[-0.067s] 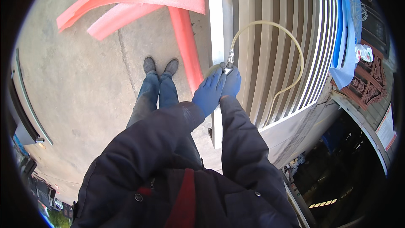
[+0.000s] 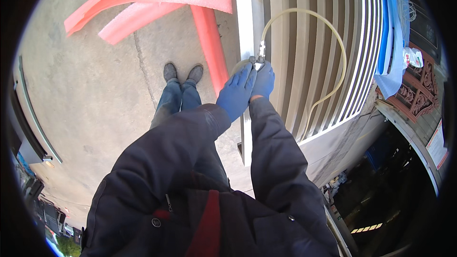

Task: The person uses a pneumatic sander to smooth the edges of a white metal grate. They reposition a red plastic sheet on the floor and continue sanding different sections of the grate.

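Both my hands wear blue gloves and are together on an air sander [image 2: 258,65], over the pale metal edge rail [image 2: 245,28] of a slatted metal panel [image 2: 290,71]. My left hand [image 2: 234,93] lies over the sander's near left side, its fingers pressed together and bent over the top. My right hand [image 2: 263,83] wraps round the sander's body on the right. Most of the tool, including its working face, is hidden under the gloves. From its metal fitting a yellowish air hose [image 2: 343,59] loops to the right across the slats.
Pink foam strips [image 2: 209,43] lie on the concrete floor [image 2: 104,90] left of the panel, near my shoes [image 2: 170,72]. Blue sheeting [image 2: 388,78] hangs beyond the panel's right side. A reddish-brown ornamental metal piece [image 2: 421,90] lies past it. A dark opening [image 2: 390,185] is at lower right.
Both hands and the sander have slid slightly away from me along the rail. The hose loop has shifted farther out and a little to the right.
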The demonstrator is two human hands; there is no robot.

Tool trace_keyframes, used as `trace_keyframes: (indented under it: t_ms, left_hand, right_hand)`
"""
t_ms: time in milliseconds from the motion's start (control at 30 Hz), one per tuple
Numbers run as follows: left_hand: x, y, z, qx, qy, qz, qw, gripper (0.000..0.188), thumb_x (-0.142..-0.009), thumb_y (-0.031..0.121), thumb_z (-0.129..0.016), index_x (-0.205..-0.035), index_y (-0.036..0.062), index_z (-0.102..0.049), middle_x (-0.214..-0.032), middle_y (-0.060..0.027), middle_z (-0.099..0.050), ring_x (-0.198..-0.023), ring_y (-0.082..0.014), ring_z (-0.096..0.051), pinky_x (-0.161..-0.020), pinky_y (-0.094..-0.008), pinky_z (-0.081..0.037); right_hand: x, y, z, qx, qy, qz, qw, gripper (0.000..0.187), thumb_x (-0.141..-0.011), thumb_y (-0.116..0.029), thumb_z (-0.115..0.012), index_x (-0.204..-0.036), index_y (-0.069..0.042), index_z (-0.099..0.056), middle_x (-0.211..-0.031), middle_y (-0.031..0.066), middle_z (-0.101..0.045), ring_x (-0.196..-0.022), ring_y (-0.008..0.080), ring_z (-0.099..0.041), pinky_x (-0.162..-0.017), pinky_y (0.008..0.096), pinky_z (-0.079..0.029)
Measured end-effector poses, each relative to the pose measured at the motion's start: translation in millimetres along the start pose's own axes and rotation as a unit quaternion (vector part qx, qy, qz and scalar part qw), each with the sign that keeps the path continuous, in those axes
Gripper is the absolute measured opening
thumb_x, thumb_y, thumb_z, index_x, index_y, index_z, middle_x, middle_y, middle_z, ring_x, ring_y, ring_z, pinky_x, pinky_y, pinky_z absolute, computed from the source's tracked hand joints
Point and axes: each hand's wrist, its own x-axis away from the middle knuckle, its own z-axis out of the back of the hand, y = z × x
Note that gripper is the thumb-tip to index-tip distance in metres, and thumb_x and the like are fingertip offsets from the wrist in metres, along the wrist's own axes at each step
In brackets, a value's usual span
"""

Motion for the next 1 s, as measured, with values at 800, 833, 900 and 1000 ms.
trace_keyframes:
  t_ms: [800,833,900,1000]
  left_hand:
    - [77.0,58.0,-34.6,-0.004,-0.120,-0.038,0.992,0.097,-0.096,0.027,-0.076,-0.173,-0.0057,-0.027,-0.179,-0.0285,-0.029,-0.158,-0.0412,-0.044,-0.130,-0.0466,-0.037]
    - [77.1,60.4,-36.1,-0.009,-0.117,-0.047,0.992,0.097,-0.095,0.026,-0.076,-0.173,-0.0059,-0.027,-0.179,-0.0291,-0.029,-0.158,-0.0417,-0.044,-0.130,-0.0468,-0.037]
    - [85.9,68.8,-42.7,-0.016,-0.117,-0.056,0.991,0.097,-0.095,0.025,-0.077,-0.173,-0.0062,-0.027,-0.178,-0.0304,-0.030,-0.158,-0.0428,-0.044,-0.130,-0.0473,-0.037]
    - [121.4,90.8,-59.3,-0.018,-0.126,-0.059,0.990,0.097,-0.094,0.021,-0.077,-0.173,-0.0065,-0.028,-0.176,-0.0326,-0.031,-0.157,-0.0447,-0.044,-0.130,-0.0485,-0.037]
  right_hand:
    - [91.0,95.6,-4.0,-0.012,-0.025,-0.043,0.999,0.052,-0.094,-0.031,-0.080,-0.136,-0.006,-0.062,-0.131,0.0204,-0.071,-0.121,0.0411,-0.066,-0.103,0.0510,-0.057]
    - [91.3,97.1,-2.0,-0.016,-0.001,-0.018,1.000,0.053,-0.094,-0.031,-0.080,-0.136,-0.006,-0.062,-0.131,0.0206,-0.071,-0.121,0.0410,-0.066,-0.102,0.0510,-0.057]
    - [102.5,105.7,3.5,-0.007,-0.031,-0.037,0.999,0.054,-0.094,-0.031,-0.080,-0.137,-0.006,-0.061,-0.131,0.0207,-0.071,-0.120,0.0411,-0.066,-0.101,0.0514,-0.057]
    - [139.3,131.7,11.2,0.000,-0.039,-0.029,0.999,0.052,-0.092,-0.028,-0.080,-0.136,-0.007,-0.061,-0.131,0.0201,-0.070,-0.120,0.0413,-0.065,-0.102,0.0509,-0.056]
